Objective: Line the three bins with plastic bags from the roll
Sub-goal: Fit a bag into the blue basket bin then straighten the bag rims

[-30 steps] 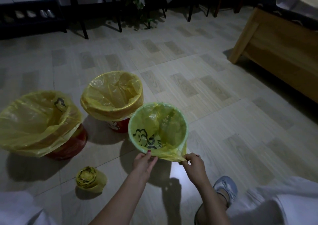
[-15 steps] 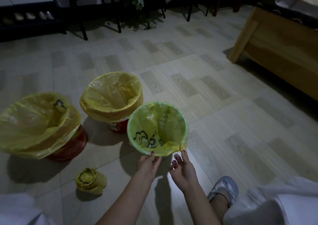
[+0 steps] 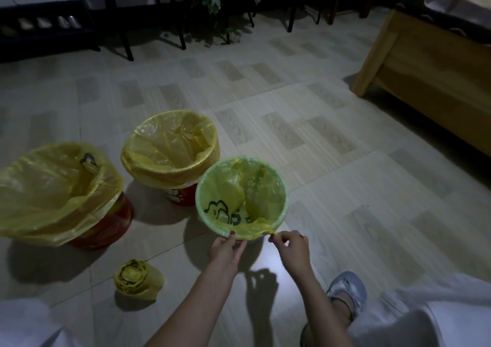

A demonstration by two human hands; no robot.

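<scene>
— Pale wood-patterned floor tiles (image 3: 305,139) are seen under dim light, with a wooden bed frame (image 3: 430,62) at the right and dark chair legs (image 3: 125,35) and a plant (image 3: 212,4) at the far edge. What is set out on the floor?

— Three bins are shown. A wide red bin (image 3: 106,229) at the left is draped with a loose yellow bag (image 3: 53,187). A second red bin (image 3: 183,195) behind the centre is lined with a yellow bag (image 3: 172,147) folded over its rim. A green bin (image 3: 279,176), nearest the person, is fitted with a yellow bag (image 3: 239,187) bearing black print.

— How are the hands placed?

— The left hand (image 3: 225,249) is rested against the near rim of the green bin, fingers fairly straight; no pinch can be made out. A twisted corner of the bag at the near rim is pinched between thumb and fingertips of the right hand (image 3: 292,248), the other fingers being curled.

— And the roll?

— The roll of yellow bags (image 3: 135,280) is laid on the floor on its side, near the left forearm and in front of the wide red bin, apart from all three bins.

— Is anything else visible?

— A light blue shoe (image 3: 345,291) and white clothing (image 3: 430,317) are seen at the lower right, and pale shoes are lined on a dark rack (image 3: 45,27) at the upper left.
</scene>
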